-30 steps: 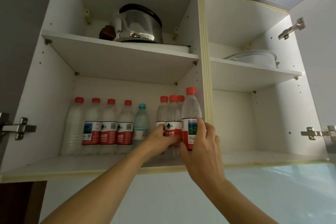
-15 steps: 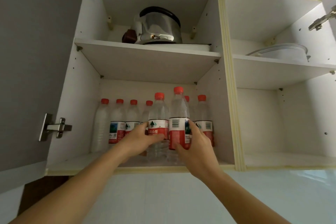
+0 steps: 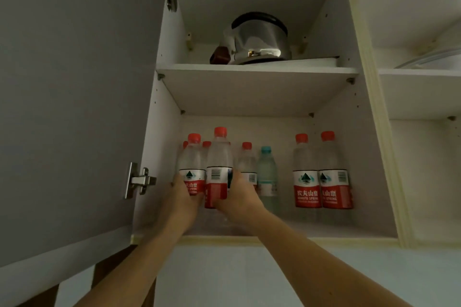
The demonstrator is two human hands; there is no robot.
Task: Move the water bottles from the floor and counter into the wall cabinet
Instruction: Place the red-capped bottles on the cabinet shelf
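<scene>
The open wall cabinet [image 3: 252, 238] holds several clear water bottles with red caps and red labels on its lower shelf. My left hand [image 3: 183, 198] grips one bottle [image 3: 192, 169] at the shelf's left. My right hand [image 3: 240, 197] grips a second bottle [image 3: 219, 164] right beside it, label barcode facing me. More bottles stand behind these. A teal-capped bottle [image 3: 267, 172] stands in the middle, and two red-capped bottles [image 3: 321, 182] stand at the right.
A steel kettle [image 3: 259, 40] sits on the upper shelf. The grey cabinet door [image 3: 74, 107] hangs open at the left with a metal hinge [image 3: 139, 180]. The right compartment holds a white dish [image 3: 434, 58] on its upper shelf.
Both hands have carried their two bottles leftward along the lower shelf, from the right side to the left. The view has swung left with them.
</scene>
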